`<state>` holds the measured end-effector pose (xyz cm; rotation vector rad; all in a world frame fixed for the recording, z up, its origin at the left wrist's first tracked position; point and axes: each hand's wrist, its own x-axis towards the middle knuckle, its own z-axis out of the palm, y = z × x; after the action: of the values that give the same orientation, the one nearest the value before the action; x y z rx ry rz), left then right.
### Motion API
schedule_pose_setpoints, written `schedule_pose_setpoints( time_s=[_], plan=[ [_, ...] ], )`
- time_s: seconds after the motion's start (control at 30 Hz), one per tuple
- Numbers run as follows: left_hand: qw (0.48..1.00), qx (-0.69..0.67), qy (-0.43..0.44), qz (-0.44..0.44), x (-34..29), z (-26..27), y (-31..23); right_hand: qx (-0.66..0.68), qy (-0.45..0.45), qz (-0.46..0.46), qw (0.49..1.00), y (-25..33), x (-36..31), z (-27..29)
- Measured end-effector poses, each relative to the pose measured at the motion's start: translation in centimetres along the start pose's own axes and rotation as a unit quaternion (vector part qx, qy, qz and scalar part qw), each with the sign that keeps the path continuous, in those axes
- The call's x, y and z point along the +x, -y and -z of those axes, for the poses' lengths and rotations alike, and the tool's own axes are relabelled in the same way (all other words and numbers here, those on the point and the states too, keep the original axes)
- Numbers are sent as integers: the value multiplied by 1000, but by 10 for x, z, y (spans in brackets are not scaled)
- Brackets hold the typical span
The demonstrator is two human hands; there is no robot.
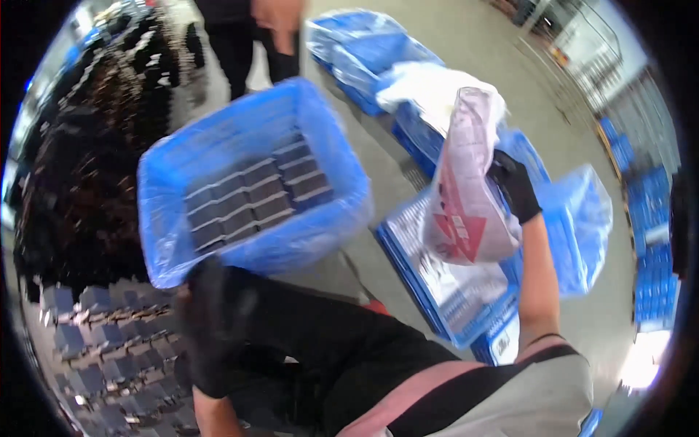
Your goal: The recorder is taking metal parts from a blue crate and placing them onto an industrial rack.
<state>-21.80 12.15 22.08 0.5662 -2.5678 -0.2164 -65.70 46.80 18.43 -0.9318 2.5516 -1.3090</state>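
My right hand [515,183], in a black glove, grips the edge of a pale pinkish plastic bag [466,175] with a red arrow printed on it. The bag hangs over a blue crate [466,331] with whitish content. My left hand [211,313], also black-gloved, is smeared by motion beside the near left corner of another blue crate [251,258]. That crate is lined with blue film and carries rows of dark rectangular blocks [255,193] in its bottom. Whether the left fingers hold anything is not visible.
Dark shiny parts [87,167] are heaped at the left, above rows of grey blocks [109,339]. More film-lined blue crates [364,54] stand on the floor [466,36]. Another person's hand [280,18] shows at the top. Blue crates [652,211] are stacked far right.
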Motion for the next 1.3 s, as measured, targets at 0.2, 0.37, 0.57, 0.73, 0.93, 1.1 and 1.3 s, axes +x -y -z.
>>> schedule_pose_setpoints(
  time_s=[0.2, 0.37, 0.57, 0.73, 0.93, 1.1, 1.3],
  plan=[
    [987, -103, -26, -123, 45, -5, -50, -68, 195, 160, 965, 155, 15, -81],
    [931, 85, -90, -343, 59, 10, -45, -191, 252, 501, 805, 203, 4, -149],
    [944, 264, 28, -196, 36, -21, 17, -204, 282, 479, 806, 211, -12, -179],
    [915, 361, -180, 11, 78, 34, 91, -232, 67, 361, 901, 210, 11, -141],
    [938, 207, -255, -115, 104, 77, 160, -231, -29, 358, 904, 218, 43, -146],
    [956, 211, -187, -81, 103, 29, 166, -264, -4, 333, 905, 185, 62, -178],
    [963, 242, -115, -33, 109, -1, 164, -268, -12, 336, 903, 178, 81, -212]
  ],
)
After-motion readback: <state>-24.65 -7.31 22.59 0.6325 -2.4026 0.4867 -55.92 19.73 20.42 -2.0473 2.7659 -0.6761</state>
